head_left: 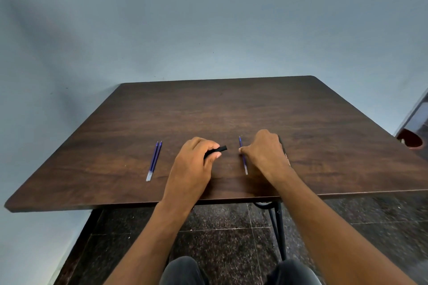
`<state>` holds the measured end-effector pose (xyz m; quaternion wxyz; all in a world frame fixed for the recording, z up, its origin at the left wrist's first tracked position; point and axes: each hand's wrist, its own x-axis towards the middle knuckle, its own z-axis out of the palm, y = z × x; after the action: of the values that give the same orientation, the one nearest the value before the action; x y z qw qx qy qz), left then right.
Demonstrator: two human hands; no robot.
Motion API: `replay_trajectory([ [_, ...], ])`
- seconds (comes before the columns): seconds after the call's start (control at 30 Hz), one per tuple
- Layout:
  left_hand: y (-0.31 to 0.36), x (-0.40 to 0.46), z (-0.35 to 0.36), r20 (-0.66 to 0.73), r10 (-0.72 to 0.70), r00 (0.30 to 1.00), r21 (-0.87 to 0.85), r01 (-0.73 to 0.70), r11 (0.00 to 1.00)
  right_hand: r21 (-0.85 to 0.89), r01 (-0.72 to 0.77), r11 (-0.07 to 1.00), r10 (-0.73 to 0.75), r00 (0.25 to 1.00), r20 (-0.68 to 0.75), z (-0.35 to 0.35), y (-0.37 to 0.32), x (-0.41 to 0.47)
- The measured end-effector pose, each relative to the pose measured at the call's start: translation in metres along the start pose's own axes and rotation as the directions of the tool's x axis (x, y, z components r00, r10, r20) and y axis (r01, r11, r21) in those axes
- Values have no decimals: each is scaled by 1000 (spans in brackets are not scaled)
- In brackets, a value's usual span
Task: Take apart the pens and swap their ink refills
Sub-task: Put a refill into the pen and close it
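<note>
Left hand (196, 159): grip closed around a black pen barrel (218, 149), whose open end pokes out toward the right hand. Barrel held just above the surface (231, 104), not resting on it as far as I can tell.

Right hand (264, 152): fingertips pinched on a blue ink refill (243, 157) just left of the grip. Refill lies roughly front to back, clear tail end nearest the person, tip pointing away. Cannot tell whether it is lifted or lying flat. A dark pen part (282, 146) shows at the right edge of this hand, mostly hidden; cannot tell what it is.

Well to the left of the left grip: two more blue refills (154, 161), side by side and touching, flat on the surface.

Judgement on handling: refills are thin, light and likely flexible, and will roll or bend if pressed. Best pinched near mid-length and fed tip first into the barrel mouth, kept straight. Barrel is stiff and smooth, so hold it around the body with the open end clear.

Far right, beyond the surface: a red bin (410, 140).
</note>
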<state>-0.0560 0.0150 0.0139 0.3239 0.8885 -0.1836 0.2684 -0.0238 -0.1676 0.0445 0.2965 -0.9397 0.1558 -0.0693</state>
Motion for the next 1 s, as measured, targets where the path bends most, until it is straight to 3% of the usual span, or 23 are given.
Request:
replay_trajectory([
  [0.4,-3,-6,4,-56,33,998,36,-31,999,-218,75,973,-48,991,126,8,-13,-1],
  [0.43,-3,-7,3,-56,15,998,14,-14,1000,-169,57,984,-36,992,120,7,-11,-1],
  [0.5,-2,-8,1,-50,-27,998,-28,26,999,138,-30,990,7,987,159,4,-5,1],
  [0.57,-2,-7,0,-26,-55,998,-54,54,997,541,-165,825,27,967,254,1,0,0],
  [0.6,-2,-7,0,-12,-66,998,-67,65,996,652,-178,737,17,969,245,-1,1,-3],
  [0.83,-4,-6,0,38,-107,994,-123,111,986,924,-28,381,16,1000,24,-19,-4,-8],
  [1.0,-7,-5,1,49,-131,990,-166,137,977,948,2,319,-38,999,10,-18,-13,-9],
])
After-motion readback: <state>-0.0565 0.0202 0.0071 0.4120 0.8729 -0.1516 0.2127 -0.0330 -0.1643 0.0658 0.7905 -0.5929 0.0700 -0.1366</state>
